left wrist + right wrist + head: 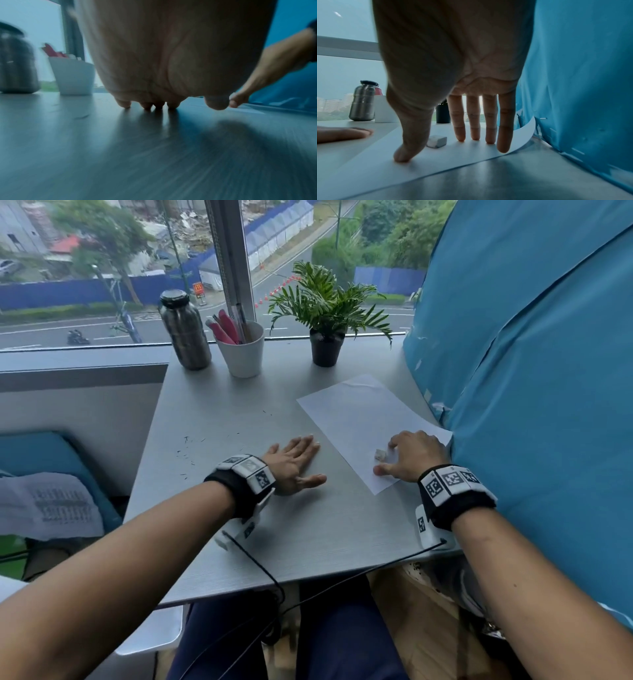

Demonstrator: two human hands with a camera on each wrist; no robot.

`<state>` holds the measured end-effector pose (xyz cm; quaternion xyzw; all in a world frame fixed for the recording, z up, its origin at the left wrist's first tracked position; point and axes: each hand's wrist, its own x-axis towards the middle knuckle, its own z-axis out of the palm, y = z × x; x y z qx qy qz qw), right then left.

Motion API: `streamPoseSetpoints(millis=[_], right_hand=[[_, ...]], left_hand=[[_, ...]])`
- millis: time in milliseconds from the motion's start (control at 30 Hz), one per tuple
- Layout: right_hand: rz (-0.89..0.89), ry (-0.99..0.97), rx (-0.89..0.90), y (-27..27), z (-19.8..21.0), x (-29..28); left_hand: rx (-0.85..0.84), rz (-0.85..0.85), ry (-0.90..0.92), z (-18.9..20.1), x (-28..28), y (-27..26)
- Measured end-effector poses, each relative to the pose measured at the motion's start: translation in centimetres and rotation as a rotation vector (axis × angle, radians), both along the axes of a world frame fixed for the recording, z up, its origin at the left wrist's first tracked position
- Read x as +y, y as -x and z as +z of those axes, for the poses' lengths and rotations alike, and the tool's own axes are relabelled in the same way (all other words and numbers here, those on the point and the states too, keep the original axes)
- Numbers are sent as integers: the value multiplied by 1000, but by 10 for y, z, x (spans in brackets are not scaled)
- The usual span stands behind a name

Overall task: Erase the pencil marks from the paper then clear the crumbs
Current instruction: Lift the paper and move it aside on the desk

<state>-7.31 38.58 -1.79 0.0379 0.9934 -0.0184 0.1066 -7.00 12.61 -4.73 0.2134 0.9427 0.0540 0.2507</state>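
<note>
A white sheet of paper (pixel 356 416) lies on the grey table (pixel 239 525), at its right side. My right hand (pixel 399 458) presses on the sheet's near end with straight, spread fingers (pixel 475 129) and thumb. A small white eraser (pixel 380 454) lies loose on the paper (pixel 436 169), between that thumb and the index finger. The eraser (pixel 436 141) is not gripped. My left hand (pixel 301 460) lies flat on the bare table just left of the sheet, fingertips (pixel 145 106) touching the surface. Dark crumbs (pixel 186 455) are scattered on the table further left.
At the back by the window stand a steel bottle (pixel 186 332), a white cup (pixel 243 354) of pens and a potted plant (pixel 325 347). Blue cloth (pixel 531 371) hangs along the table's right edge; the paper's corner (pixel 531 128) curls up against it.
</note>
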Motion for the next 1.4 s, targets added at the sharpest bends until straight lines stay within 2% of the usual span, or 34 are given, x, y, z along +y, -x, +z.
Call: streamPoseSetpoints(millis=[67, 167, 267, 300, 367, 433, 500, 600, 700, 833, 933, 1000, 1067, 1167, 1233, 1300, 1400], right_hand=[[-7, 13, 3, -1, -1, 1], [-19, 47, -4, -1, 1, 2], [-35, 127, -17, 3, 5, 5], [-41, 139, -30, 4, 6, 6], [-35, 125, -59, 5, 7, 9], [-24, 90, -78, 5, 6, 10], [-17, 62, -81, 4, 4, 10], [-7, 56, -73, 5, 1, 12], [-1, 55, -65, 5, 0, 13], [4, 52, -65, 6, 0, 13], [2, 59, -74, 7, 1, 12], [-1, 66, -84, 6, 2, 11], [-1, 65, -98, 6, 1, 11], [11, 30, -96, 6, -1, 10], [14, 18, -86, 6, -2, 10], [13, 17, -80, 7, -2, 10], [7, 28, -85, 6, -1, 9]], left_hand=[[5, 94, 46, 0, -28, -2], [39, 227, 221, 6, -57, -5], [101, 332, 338, 17, -49, -2], [132, 316, 321, 21, -39, -1], [162, 178, 225, 24, -13, 3], [112, 29, 111, 21, 15, 8], [49, -22, 49, 12, 33, 10], [-3, -6, 18, 0, 28, 11], [6, 108, 25, -1, -14, 13], [18, 330, 152, 5, -76, 17], [53, 397, 264, 7, -86, 19], [131, 379, 251, 11, -76, 24], [188, 275, 184, 14, -58, 34], [148, 102, 100, 18, -20, 50], [106, 63, 90, 14, -5, 60], [68, 99, 101, 9, -10, 68], [40, 258, 75, 1, -43, 65]])
